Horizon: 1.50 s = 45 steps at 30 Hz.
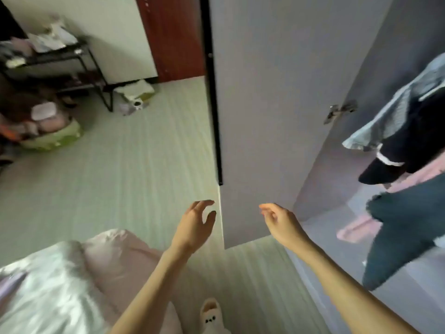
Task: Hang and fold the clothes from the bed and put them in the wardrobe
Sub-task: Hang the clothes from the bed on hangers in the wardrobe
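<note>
Both hands are free and raised at the lower middle of the frame, so the step in hand looks like a turn between wardrobe and bed with nothing carried. The left hand has its fingers loosely curved and spread, holding nothing, just beside the edge of the open wardrobe door; whether it touches that edge cannot be told. The right hand is likewise relaxed and holds nothing, in front of the door's lower part. At the right of the frame, inside the wardrobe, hang a pale blue garment, a black garment with a white stripe and a dark teal fleecy garment; all are blurred. The bed sits at the lower left with pink bedding and a shiny pale, crumpled fabric on it, soft and slippery-looking. The next move probably calls for reaching down to the lower left for another piece of clothing.
</note>
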### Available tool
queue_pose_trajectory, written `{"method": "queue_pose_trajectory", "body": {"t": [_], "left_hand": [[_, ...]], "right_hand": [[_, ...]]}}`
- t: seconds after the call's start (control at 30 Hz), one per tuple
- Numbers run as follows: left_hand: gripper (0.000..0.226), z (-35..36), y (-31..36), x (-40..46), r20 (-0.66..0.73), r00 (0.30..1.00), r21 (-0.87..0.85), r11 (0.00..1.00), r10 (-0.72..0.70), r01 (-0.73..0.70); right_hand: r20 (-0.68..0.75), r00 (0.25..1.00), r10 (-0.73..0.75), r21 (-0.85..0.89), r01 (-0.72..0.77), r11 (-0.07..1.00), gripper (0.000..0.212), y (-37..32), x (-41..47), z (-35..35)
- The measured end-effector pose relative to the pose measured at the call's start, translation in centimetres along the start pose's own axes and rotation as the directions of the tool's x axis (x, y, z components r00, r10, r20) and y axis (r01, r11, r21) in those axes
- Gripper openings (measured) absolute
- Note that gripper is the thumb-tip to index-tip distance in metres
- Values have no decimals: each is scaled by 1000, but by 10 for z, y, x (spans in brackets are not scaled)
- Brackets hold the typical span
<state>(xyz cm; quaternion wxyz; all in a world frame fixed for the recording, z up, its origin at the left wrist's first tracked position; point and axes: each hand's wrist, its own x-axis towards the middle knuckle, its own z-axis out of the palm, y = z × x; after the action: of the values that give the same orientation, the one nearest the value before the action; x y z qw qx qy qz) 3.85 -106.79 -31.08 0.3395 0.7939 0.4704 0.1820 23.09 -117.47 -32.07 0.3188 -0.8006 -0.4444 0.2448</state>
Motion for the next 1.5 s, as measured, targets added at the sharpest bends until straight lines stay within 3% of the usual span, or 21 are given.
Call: {"method": "queue_pose_trajectory", "body": {"t": [0.07, 0.2, 0.3, 0.47, 0.6, 0.73, 0.83, 0.87, 1.03, 1.13, 1.23, 1.3, 1.37, 1.5], "left_hand": [[32, -39, -43, -32, -108, 986, -9, 992, -130, 129], [29, -113, -132, -122, -333, 865, -78, 926, -374, 370], [28, -167, -201, -202, -478, 709, -163, 846, -518, 508], [28, -228, -301, -323, -566, 459, -314, 694, -685, 648], [33, -233, -379, -421, -485, 277, -436, 504, -830, 746], [39, -221, -443, -486, -386, 128, -508, 326, -914, 797], [43, -226, -485, -503, -407, 73, -511, 294, -910, 808], [43, -217, -515, -514, -397, 27, -551, 262, -917, 792], [39, -222, -543, -518, -536, -46, -576, 325, -843, 750], [40, -206, -552, -529, -500, -98, -619, 275, -861, 736], [41, -196, -548, -536, -485, -125, -628, 245, -866, 739], [47, -196, -544, -534, -495, -131, -625, 247, -859, 741], [64, -200, -537, -527, -508, -119, -609, 258, -853, 750], [103, -224, -503, -485, -593, -7, -519, 376, -805, 768]], "right_hand": [[164, 983, -81, 4, 81, 997, 26, -38, 0, 46], [469, 852, -231, 22, 250, 968, 26, -125, -23, 154], [674, 658, -336, 35, 426, 904, 26, -202, -57, 248], [843, 380, -381, 85, 605, 792, 29, -303, -131, 388], [920, 145, -365, 151, 727, 670, 32, -341, -200, 486], [922, 24, -387, 184, 852, 491, 34, -355, -246, 586], [899, -20, -437, 189, 918, 348, 42, -370, -268, 658], [903, -74, -423, 194, 949, 249, 47, -369, -284, 706], [858, -219, -464, 183, 976, -121, 77, -391, -326, 793], [866, -245, -435, 149, 958, -244, 57, -382, -346, 833], [852, -242, -463, 188, 969, -161, 28, -382, -343, 835], [840, -239, -487, 317, 945, 84, 20, -384, -331, 821], [823, -219, -524, 444, 824, 353, 15, -388, -320, 791], [820, -58, -569, 497, 567, 657, 15, -416, -279, 699]]}}
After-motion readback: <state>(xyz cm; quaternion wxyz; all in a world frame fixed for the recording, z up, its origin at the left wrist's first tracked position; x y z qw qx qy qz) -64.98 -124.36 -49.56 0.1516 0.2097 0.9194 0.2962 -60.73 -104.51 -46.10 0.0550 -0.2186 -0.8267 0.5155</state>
